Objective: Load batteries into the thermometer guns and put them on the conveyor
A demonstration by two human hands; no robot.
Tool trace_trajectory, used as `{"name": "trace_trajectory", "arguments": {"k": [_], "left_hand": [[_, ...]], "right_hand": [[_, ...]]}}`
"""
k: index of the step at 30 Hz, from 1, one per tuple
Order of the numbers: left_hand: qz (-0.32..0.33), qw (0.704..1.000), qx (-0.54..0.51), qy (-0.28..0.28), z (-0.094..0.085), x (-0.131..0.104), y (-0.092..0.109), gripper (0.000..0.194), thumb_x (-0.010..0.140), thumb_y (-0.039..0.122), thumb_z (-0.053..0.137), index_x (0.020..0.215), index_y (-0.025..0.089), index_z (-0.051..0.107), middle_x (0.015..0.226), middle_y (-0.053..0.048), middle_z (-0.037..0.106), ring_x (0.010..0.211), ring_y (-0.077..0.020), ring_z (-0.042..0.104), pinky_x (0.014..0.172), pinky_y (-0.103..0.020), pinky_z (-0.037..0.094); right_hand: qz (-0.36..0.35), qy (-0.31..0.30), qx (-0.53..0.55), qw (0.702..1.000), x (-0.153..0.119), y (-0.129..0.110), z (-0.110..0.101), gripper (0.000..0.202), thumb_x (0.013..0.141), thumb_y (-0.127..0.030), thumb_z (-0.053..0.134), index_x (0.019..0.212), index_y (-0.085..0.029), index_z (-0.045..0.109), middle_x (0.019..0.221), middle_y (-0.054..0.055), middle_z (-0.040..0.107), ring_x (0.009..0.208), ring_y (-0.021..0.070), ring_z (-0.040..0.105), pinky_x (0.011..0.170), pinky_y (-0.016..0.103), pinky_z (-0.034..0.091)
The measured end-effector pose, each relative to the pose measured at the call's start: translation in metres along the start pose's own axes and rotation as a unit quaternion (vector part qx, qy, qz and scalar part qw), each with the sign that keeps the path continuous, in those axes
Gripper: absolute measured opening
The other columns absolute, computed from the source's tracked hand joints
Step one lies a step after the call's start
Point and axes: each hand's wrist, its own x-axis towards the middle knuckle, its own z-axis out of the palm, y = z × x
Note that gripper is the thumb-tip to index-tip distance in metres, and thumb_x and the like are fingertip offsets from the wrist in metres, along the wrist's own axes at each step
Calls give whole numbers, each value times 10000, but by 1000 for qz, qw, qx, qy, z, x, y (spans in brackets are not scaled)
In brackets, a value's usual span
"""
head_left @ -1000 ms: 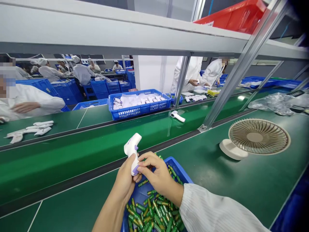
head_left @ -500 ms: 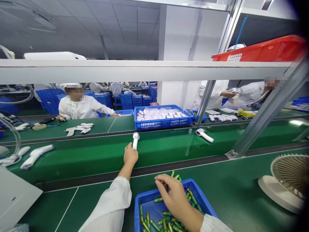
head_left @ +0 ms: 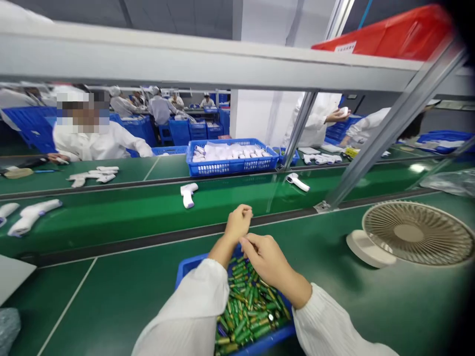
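Note:
My left hand (head_left: 238, 223) hovers over the far end of a blue tray (head_left: 185, 269) with its fingers curled; I cannot make out anything in it. Close beside it, my right hand (head_left: 265, 254) has thumb and fingers pinched together, and whatever lies between them is hidden. Below both hands, the tray holds many green batteries (head_left: 247, 301) with gold-coloured ends, lying loose in a heap. A white gun-shaped thermometer (head_left: 188, 195) lies on the green conveyor belt, ahead and to the left, apart from my hands.
Another thermometer (head_left: 297, 182) is on the belt at right, with more at far left (head_left: 33, 217). Beyond stands a blue basket (head_left: 233, 165) of white parts. A fan (head_left: 411, 232) occupies the right bench. A metal shelf (head_left: 208, 59) crosses above. Co-workers sit and stand opposite.
My left hand has let go of the thermometer on the belt and come back beside my right hand. The thermometer now lies turned sideways. My view has tilted down and shifted right.

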Motion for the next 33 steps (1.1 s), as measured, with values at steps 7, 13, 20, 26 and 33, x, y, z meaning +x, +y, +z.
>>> {"name": "trace_trajectory", "arguments": {"k": [7,13,20,26,33], "left_hand": [[18,994,85,-73,5,-10,-14,188,873,288,494,924,202,653,817,-33,685,742,-186,594,704,-287,424],[23,983,119,-139,11,-15,-7,203,877,300,490,915,196,660,772,-15,685,684,-169,583,640,-267,404],[26,979,148,-140,12,-19,-3,233,900,327,470,959,200,656,811,-22,694,734,-180,602,686,-271,422],[30,979,158,-123,9,-21,-2,245,912,334,442,942,206,648,821,-38,697,782,-209,616,735,-303,430],[28,975,194,-105,7,-26,2,261,901,335,449,973,206,663,911,-66,711,866,-225,640,763,-312,458]], "right_hand": [[-89,-187,-184,961,-34,9,-6,111,803,-156,557,881,-189,629,863,37,657,750,201,594,622,287,374],[-75,-237,-222,943,-44,-3,11,185,788,-147,559,966,-140,609,941,97,642,790,253,617,603,330,437],[-34,-248,-208,945,-44,-7,10,174,782,-149,569,948,-124,615,964,120,643,881,273,612,685,341,472],[-38,-257,-209,943,-44,-7,11,93,814,-150,559,886,-147,617,907,83,654,833,244,625,667,315,451],[-6,-258,-164,952,-46,-2,17,135,834,-129,540,908,-180,641,929,61,687,883,250,654,730,306,439]]}}
